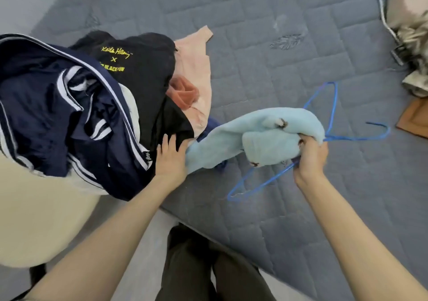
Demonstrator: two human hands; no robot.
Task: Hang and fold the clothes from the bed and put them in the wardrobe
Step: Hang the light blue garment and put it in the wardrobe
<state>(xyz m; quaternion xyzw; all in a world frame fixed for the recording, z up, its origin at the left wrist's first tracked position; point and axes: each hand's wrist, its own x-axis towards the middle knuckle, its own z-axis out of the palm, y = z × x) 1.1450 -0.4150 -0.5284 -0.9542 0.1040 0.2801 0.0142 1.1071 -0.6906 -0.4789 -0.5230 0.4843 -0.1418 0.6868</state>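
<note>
Bed [278,57]: grey quilted cover, pale grey floor below its edge. Clothes pile on the left side: navy striped jacket [69,115], black shirt [143,69], peach garment [196,69]. Left hand [171,159] lies flat, fingers straight, on the black shirt. Right hand [310,154] is clenched around the light blue garment [261,136] and the blue wire hanger [333,106], just above the bed. Hands are apart. Cream rounded seat [34,219] at left.
</note>
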